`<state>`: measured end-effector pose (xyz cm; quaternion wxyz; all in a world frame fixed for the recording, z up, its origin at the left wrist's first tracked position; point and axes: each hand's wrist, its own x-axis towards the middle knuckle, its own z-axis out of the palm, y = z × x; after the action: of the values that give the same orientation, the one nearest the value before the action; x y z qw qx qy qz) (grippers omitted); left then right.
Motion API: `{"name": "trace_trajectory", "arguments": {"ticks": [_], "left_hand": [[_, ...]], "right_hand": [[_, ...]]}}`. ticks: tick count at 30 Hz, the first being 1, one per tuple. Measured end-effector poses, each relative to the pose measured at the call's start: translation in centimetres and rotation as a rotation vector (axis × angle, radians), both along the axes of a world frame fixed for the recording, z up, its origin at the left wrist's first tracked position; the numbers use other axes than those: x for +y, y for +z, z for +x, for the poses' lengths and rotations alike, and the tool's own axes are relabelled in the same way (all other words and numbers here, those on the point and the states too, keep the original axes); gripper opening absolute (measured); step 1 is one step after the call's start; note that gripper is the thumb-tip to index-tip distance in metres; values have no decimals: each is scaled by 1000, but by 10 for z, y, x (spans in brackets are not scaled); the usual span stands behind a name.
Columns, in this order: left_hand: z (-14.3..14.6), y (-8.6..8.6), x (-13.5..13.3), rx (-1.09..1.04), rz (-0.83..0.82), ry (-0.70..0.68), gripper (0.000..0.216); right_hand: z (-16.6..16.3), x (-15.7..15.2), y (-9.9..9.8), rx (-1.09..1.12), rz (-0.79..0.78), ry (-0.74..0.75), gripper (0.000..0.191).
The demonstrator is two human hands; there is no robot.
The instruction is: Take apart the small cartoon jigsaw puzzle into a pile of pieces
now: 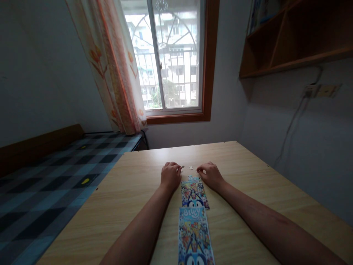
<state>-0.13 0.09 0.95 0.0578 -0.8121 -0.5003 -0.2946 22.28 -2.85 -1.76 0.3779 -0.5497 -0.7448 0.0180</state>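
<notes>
Beyond the far end of a partly assembled jigsaw puzzle (193,192), my left hand (171,176) is closed in a pinch on a small puzzle piece (182,167). My right hand (211,176) is on the other side, thumb and forefinger pressed together close to the tabletop; what they hold, if anything, is too small to make out. Between the hands lies a loose white puzzle piece (191,168). The puzzle's far edge is uneven, with light blue pieces. Nearer to me, a picture sheet or box lid (194,235) marked "Bluey" lies flat, showing a matching cartoon picture.
The light wooden table (132,206) reaches toward a window (176,59) with a flowered curtain (110,66). A bed with a checked cover (68,180) stands at the left. On the right wall are a wooden shelf (298,60) and a socket with a hanging cord (289,129).
</notes>
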Motion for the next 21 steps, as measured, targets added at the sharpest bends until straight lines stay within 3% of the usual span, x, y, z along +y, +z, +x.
{"name": "trace_trajectory", "arguments": {"ticks": [3,7,14,21], "left_hand": [[-2,-3,5,-4,-43,51,23],[-2,-6,8,-14,-26,21,21],[5,1,-4,30,-4,-297,12],[10,3,-9,191,-31,-359,13]], "right_hand": [[0,1,-1,17,-32,106,18],[-1,-1,-2,0,-28,200,27],[-3,-8,4,-87,-22,94,18],[-4,-17,15,-280,-87,81,34]]}}
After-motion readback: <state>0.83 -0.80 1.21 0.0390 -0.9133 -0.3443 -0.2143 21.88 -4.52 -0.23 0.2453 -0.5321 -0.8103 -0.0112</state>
